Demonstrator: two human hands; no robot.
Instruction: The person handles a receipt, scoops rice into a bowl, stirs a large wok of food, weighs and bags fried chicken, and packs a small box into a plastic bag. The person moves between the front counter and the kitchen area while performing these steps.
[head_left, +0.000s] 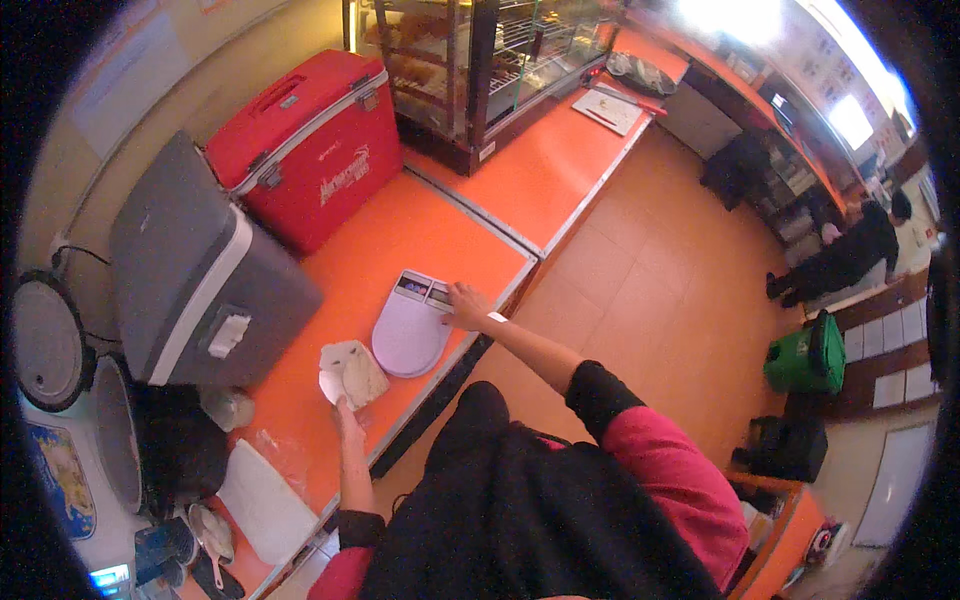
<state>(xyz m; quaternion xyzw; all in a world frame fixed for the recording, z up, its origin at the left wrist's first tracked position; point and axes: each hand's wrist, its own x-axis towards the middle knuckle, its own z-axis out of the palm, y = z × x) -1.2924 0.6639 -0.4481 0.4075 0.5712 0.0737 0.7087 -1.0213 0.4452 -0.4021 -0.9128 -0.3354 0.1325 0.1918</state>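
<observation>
A white kitchen scale (409, 334) lies on the orange counter, its button and display panel at the far end. My right hand (469, 307) touches the panel's right side, with thumb and fingers apart. To the left of the scale is a shallow white dish (334, 382) with a pale, flat, beige piece (364, 379) in it; what that piece is, I cannot tell. My left hand (346, 424) grips the near edge of the dish. The dish sits close beside the scale, and its underside is hidden.
A grey cooler box (277, 315) and a red cooler box (330, 165) stand along the wall. Behind them is a glass display cabinet (480, 75). A white cutting board (266, 502) and a black pot (180, 450) are at left. Across the floor, a person (847, 251) bends near a green bin (806, 356).
</observation>
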